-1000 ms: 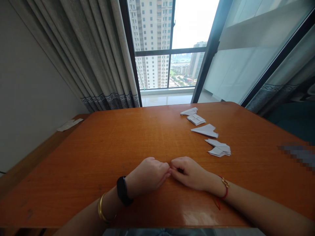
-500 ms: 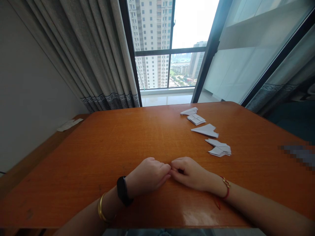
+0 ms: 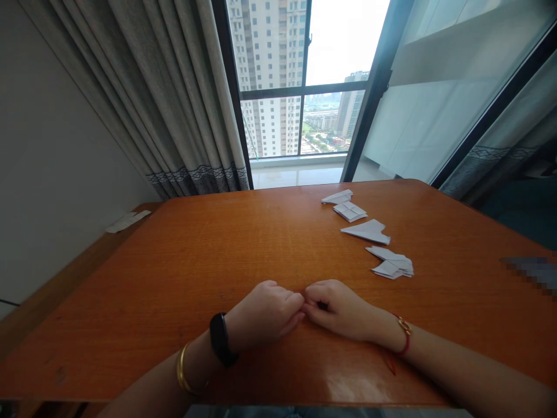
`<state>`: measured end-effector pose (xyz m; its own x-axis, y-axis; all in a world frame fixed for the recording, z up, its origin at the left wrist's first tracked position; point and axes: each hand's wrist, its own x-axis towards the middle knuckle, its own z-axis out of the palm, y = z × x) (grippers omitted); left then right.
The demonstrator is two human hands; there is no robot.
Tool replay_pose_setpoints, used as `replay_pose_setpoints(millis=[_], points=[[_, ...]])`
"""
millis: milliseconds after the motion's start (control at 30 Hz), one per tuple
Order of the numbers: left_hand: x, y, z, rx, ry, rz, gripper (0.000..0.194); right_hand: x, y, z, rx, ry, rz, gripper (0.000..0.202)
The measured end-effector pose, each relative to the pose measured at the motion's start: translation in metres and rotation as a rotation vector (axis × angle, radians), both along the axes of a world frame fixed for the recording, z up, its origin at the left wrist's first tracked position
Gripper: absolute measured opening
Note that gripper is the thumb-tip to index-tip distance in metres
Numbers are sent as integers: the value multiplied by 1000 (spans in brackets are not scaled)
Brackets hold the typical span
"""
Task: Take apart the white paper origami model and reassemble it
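Note:
My left hand (image 3: 270,310) is curled into a loose fist on the table (image 3: 174,261), wearing a black band and a gold bangle at its wrist. Its thumb side meets the fingertips of my right hand (image 3: 337,310), which is closed with the thumb against the bent index finger. I see nothing in either hand. Beyond my right hand lies a folded white paper piece (image 3: 394,265) with pointed ends. Farther back are a paper plane (image 3: 366,231), a folded paper square (image 3: 350,211) and another paper plane (image 3: 338,198).
Light paper strips (image 3: 128,221) lie on a ledge by the left wall. A grey curtain (image 3: 187,116) hangs behind the table, beside a dark-framed glass door (image 3: 369,93). A blurred grey patch (image 3: 533,271) shows at the right edge.
The whole view has shifted slightly, so everything sits a little farther right. My hands keep the same pose, and the folded papers have not moved on the table.

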<state>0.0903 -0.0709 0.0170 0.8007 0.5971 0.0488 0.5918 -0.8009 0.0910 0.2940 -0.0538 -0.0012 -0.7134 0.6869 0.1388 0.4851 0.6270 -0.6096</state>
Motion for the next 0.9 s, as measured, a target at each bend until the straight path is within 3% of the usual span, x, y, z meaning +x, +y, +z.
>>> replay_pose_setpoints(millis=[900], points=[[0, 0, 1, -37, -22, 1, 12, 0, 0, 1, 24, -28, 7, 28]])
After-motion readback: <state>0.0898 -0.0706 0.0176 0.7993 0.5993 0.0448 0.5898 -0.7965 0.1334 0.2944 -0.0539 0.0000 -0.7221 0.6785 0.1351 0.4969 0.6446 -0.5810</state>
